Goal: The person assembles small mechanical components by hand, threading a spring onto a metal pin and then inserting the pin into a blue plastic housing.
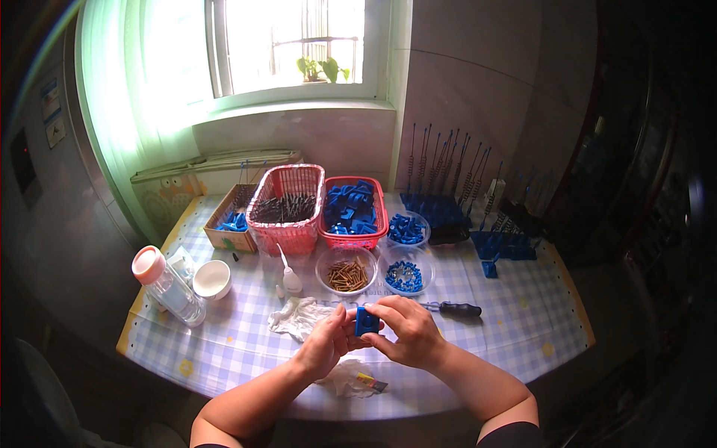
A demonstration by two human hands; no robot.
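Note:
A small blue plastic block point(366, 322) with a round recess in its face is held up over the near part of the table. My left hand point(326, 340) grips it from the left, and my right hand point(403, 328) has its fingers closed on the right side and top edge. Just beyond the hands stand a clear bowl of brass-coloured screws point(348, 276) and a clear bowl of small blue parts point(404, 277). A screwdriver point(459, 308) with a black handle lies to the right. Crumpled white tissue point(296, 317) is beside my left hand.
Red baskets hold dark springy rods point(284, 207) and blue plastic pieces point(351, 205). Blue bases with upright rods point(437, 209) stand at the back right. At left are a water bottle point(170, 287), a white bowl point(212, 279) and a squeeze bottle point(290, 281). A small tube point(371, 382) lies near.

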